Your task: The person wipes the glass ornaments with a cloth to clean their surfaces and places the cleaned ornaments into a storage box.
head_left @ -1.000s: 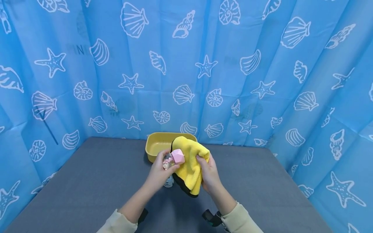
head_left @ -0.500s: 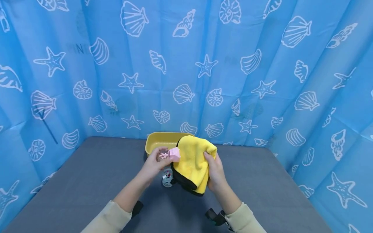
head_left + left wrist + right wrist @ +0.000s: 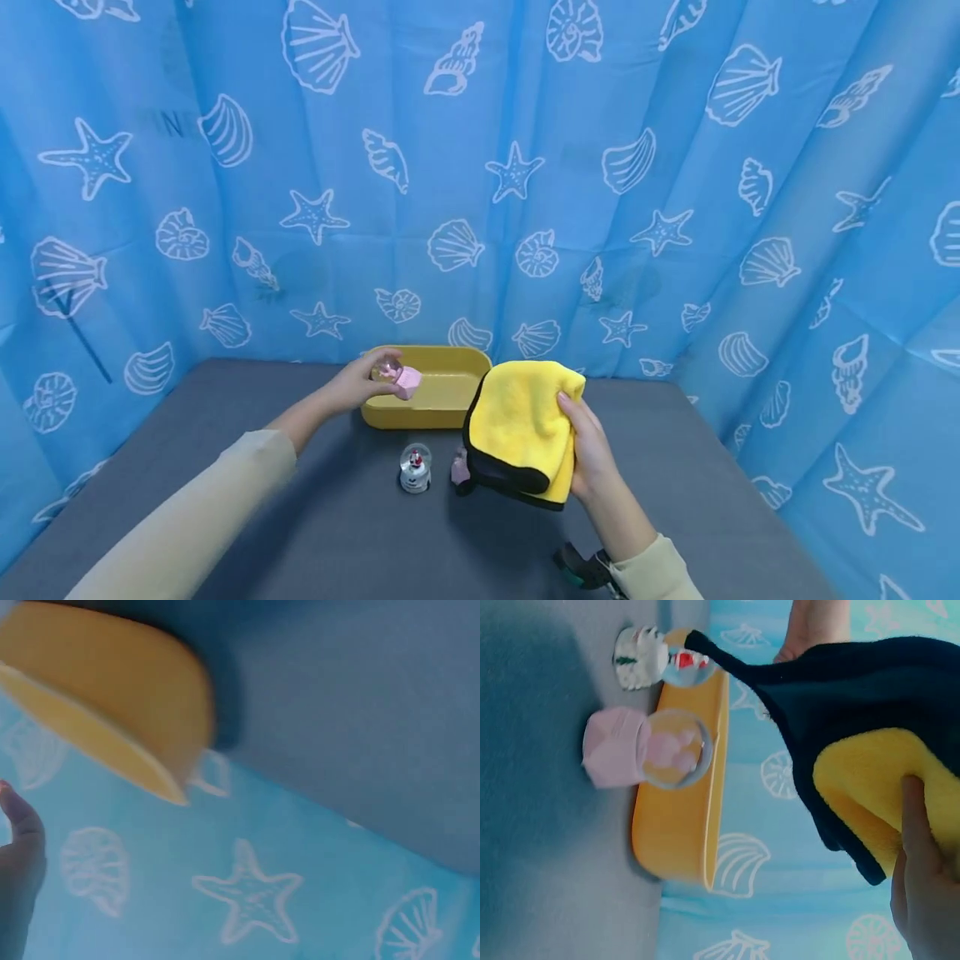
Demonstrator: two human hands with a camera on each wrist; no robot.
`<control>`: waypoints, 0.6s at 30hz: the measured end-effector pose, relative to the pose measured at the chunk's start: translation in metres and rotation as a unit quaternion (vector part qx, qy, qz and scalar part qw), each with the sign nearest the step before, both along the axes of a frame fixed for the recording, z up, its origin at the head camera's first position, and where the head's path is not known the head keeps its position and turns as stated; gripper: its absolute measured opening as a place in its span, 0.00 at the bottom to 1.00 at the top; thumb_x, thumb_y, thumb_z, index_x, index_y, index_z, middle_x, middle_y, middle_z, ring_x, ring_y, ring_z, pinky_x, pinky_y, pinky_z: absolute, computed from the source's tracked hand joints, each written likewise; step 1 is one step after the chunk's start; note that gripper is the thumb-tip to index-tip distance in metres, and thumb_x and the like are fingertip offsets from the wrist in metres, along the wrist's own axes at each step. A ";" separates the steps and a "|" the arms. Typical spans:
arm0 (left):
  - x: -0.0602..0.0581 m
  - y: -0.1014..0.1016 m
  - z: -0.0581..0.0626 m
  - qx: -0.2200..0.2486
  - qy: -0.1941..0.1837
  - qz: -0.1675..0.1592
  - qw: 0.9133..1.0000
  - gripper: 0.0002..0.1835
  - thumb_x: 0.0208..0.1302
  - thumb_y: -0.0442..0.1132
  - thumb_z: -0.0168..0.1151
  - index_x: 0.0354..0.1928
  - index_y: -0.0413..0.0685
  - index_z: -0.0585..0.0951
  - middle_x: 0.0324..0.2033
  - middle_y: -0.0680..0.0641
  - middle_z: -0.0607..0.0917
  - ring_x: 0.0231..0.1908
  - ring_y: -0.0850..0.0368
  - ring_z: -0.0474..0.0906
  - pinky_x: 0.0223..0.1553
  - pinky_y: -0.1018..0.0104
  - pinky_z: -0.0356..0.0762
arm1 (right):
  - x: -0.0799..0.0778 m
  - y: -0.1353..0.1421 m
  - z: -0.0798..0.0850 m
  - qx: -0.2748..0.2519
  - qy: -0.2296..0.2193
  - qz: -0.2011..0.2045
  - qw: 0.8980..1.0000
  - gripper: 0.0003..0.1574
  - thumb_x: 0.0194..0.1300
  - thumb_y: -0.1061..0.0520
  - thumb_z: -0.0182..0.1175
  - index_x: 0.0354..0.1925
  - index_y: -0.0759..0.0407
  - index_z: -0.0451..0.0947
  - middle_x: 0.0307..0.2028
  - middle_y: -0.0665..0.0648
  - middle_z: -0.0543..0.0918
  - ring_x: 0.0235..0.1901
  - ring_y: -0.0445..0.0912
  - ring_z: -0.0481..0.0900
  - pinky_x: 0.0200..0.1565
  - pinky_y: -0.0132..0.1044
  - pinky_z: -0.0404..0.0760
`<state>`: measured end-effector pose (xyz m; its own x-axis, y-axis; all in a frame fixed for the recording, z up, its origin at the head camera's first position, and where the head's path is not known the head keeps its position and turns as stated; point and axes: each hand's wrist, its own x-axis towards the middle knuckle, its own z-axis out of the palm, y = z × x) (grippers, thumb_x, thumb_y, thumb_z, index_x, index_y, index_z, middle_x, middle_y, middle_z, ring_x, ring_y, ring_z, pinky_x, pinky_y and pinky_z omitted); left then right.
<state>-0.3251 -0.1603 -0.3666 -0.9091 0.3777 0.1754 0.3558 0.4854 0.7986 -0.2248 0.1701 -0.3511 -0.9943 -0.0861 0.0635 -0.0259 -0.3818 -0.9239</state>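
Observation:
My left hand (image 3: 351, 387) grips a snow globe (image 3: 407, 382) with a faceted pink base, tilted over the left end of a yellow bin (image 3: 427, 419). Only a finger or thumb of the left hand (image 3: 21, 870) shows in the left wrist view, beside the bin (image 3: 127, 682). My right hand (image 3: 594, 450) holds a yellow cloth (image 3: 525, 412) with a black border, bunched and hanging above the table. A second pink-based snow globe (image 3: 617, 748) stands on the table, mostly covered by the cloth in the head view. Left of it stands a white-based snow globe (image 3: 415, 473) with a red figure inside.
The grey table (image 3: 352, 533) reaches back to a blue curtain (image 3: 555, 200) printed with white shells and starfish. The bin stands near the table's back edge, close to the curtain. A black wrist device (image 3: 585, 568) sits at the right sleeve.
My left hand has moved left and away from the cloth, carrying the snow globe to the bin. The right hand and cloth have shifted slightly right. The standing globes have come into view.

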 end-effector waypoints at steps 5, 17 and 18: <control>-0.025 -0.014 -0.007 -0.059 0.003 -0.006 0.998 0.33 0.64 0.39 0.65 0.66 0.33 0.65 0.59 0.33 0.72 0.60 0.35 0.67 0.59 0.41 0.65 | -0.001 0.008 -0.002 0.014 -0.011 -0.011 1.000 0.18 0.77 0.48 0.44 0.58 0.54 0.60 0.40 0.49 0.76 0.41 0.40 0.79 0.44 0.33 0.78; -0.066 -0.020 -0.034 -0.142 0.071 -0.069 0.985 0.27 0.54 0.17 0.62 0.58 0.32 0.73 0.56 0.32 0.74 0.58 0.33 0.68 0.54 0.44 0.72 | -0.002 0.020 -0.010 0.000 -0.037 0.016 0.999 0.14 0.77 0.45 0.42 0.51 0.51 0.63 0.38 0.47 0.77 0.39 0.38 0.80 0.45 0.31 0.78; -0.069 -0.020 -0.036 -0.152 0.080 -0.075 0.982 0.27 0.53 0.15 0.61 0.57 0.32 0.74 0.56 0.32 0.74 0.58 0.33 0.68 0.54 0.44 0.72 | -0.002 0.021 -0.010 -0.007 -0.044 0.024 0.999 0.15 0.77 0.44 0.42 0.51 0.51 0.64 0.38 0.46 0.77 0.39 0.38 0.80 0.45 0.31 0.78</control>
